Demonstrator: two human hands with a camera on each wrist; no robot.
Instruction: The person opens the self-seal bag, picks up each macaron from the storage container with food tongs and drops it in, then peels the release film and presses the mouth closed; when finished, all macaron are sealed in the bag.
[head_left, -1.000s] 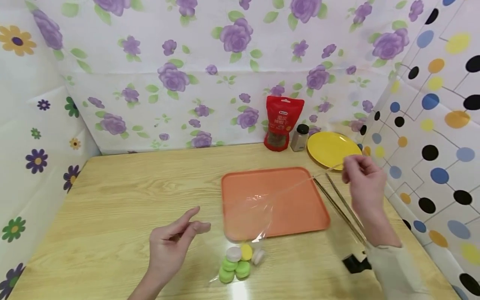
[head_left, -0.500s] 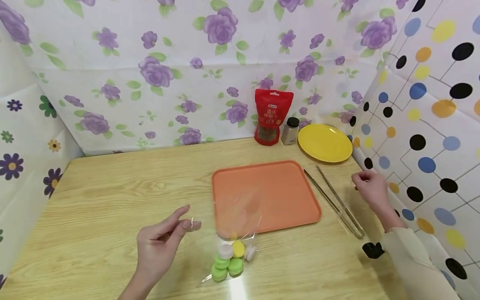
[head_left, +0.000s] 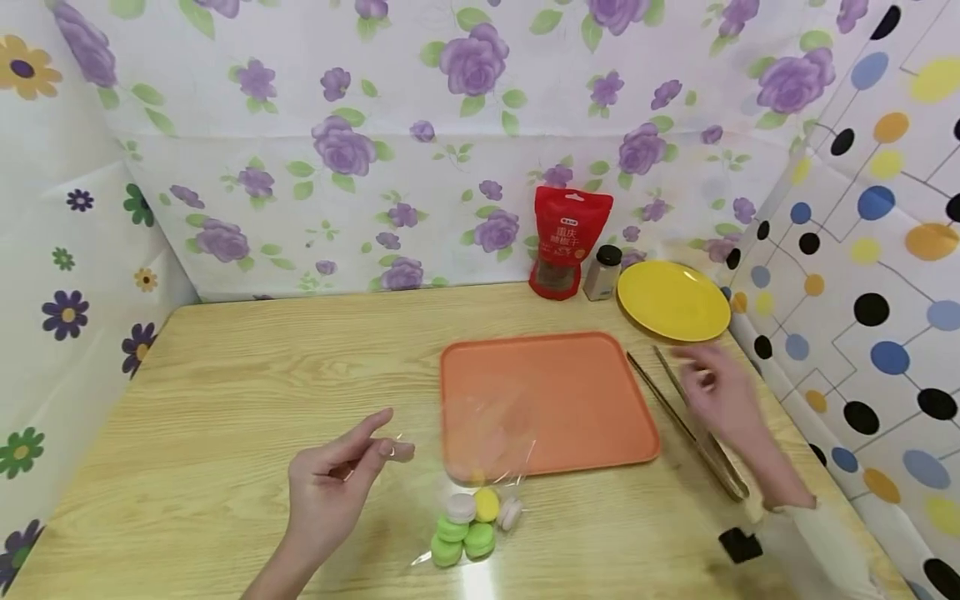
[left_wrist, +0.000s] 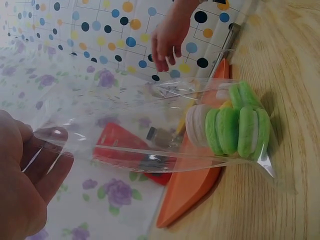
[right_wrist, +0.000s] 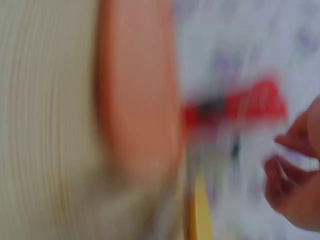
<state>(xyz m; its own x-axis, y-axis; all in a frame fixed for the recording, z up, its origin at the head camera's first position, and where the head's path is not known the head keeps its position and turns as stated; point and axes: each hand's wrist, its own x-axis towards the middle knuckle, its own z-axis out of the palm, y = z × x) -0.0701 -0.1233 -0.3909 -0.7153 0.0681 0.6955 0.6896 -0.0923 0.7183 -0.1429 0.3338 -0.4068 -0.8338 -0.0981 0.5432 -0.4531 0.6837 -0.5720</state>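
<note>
My left hand (head_left: pixel 330 483) pinches the open end of a clear plastic bag (left_wrist: pixel 115 130) between thumb and fingers. At the bag's lower end, several green, yellow and pale macarons (head_left: pixel 465 531) are bunched close to the table. The bag's upper part lies in front of the orange tray (head_left: pixel 555 400) in the head view. Above the metal tongs (head_left: pixel 712 458) hovers my right hand (head_left: pixel 723 400), blurred, its fingers loosely bent. Nothing shows between those fingers in the left wrist view, where the right hand (left_wrist: pixel 172 40) hangs near the dotted wall.
A red pouch (head_left: pixel 566 242) and a black-capped jar (head_left: pixel 602 273) stand by the back wall. Beside them is a yellow plate (head_left: pixel 672 302). Patterned cloth walls enclose the wooden table (head_left: pixel 300 358). A small black object (head_left: pixel 740 545) shows by my right sleeve.
My right hand pulled a thin clear strip away from the bag toward the right; that hand now appears without it and has moved back inward. My left hand stays pinching the bag.
</note>
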